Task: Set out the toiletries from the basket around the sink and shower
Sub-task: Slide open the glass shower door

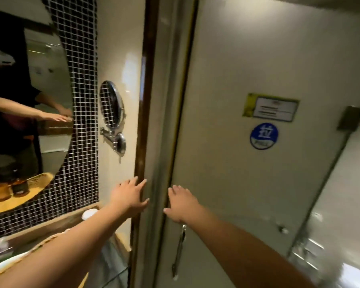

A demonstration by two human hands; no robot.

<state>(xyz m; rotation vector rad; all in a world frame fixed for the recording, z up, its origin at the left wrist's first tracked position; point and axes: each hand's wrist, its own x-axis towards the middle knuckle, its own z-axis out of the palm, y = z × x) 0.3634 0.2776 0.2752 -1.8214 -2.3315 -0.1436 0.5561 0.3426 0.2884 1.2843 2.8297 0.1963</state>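
Both my arms reach forward at a pale shower door (227, 163). My left hand (129, 196) lies flat with fingers spread on the dark wooden door frame (142, 121). My right hand (182, 202) is flat and spread on the door's left edge, just above its long metal handle (179, 252). Neither hand holds anything. The woven basket (29, 188) with dark-capped amber bottles (20, 187) shows only as a reflection in the big mirror (46, 100) at the left. The sink's white rim (2, 265) peeks out under my left forearm.
A round magnifying mirror (111, 104) on a chrome arm sticks out from the wall left of the frame. Dark mosaic tiles (81, 142) surround the big mirror. A small white round object (89, 214) sits on the wooden ledge. The door carries a blue round sticker (264, 136) and a notice (270, 108).
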